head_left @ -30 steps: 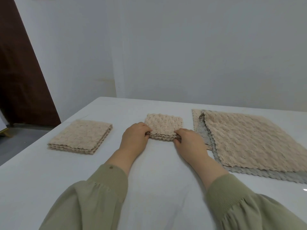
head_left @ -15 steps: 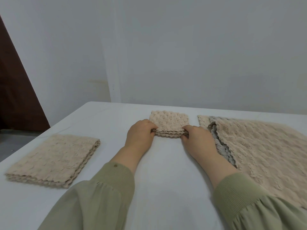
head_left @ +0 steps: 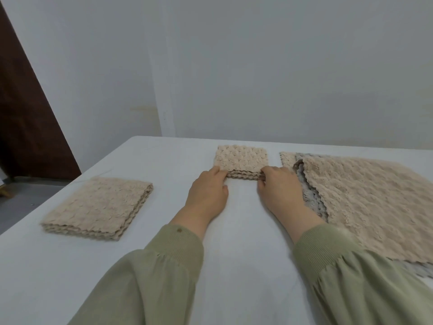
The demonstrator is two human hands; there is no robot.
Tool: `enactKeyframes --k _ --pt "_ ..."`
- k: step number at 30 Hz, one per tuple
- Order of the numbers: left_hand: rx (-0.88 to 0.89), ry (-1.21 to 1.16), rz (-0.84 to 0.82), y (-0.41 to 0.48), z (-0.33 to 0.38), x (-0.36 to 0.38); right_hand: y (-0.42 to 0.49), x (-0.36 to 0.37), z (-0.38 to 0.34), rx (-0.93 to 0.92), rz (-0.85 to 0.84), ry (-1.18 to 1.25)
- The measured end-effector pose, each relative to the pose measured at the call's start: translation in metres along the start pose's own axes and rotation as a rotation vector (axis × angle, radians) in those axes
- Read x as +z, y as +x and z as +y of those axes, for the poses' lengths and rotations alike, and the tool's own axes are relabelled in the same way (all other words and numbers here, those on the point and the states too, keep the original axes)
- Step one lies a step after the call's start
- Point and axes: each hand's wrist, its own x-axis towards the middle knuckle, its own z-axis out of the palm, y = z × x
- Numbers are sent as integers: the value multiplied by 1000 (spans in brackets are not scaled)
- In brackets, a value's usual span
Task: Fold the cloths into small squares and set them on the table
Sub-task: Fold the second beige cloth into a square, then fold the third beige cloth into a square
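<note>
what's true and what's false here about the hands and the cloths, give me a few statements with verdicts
1. The left hand and right hand both grip the near edge of the small folded cloth. True.
2. The small folded cloth is held up in the air. False: it lies on the table.
3. A larger folded cloth lies left of the left hand, untouched. True.
4. The spread cloths at the right are folded small. False: they lie flat, stacked, beige over grey.

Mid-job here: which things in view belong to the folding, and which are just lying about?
Job: small folded cloth, gripped by left hand and right hand; larger folded cloth; unfolded cloth pile; table.
Lying about: brown door, wall.
</note>
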Motion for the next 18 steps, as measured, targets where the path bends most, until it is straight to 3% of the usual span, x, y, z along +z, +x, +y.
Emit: enactKeyframes --k 11,18 --pt "4 194 -72 -94 54 -18 -97 -42 -17 -12 -49 40" --pt "-67 170 -311 -157 89 -20 -165 -76 3 62 -138 74"
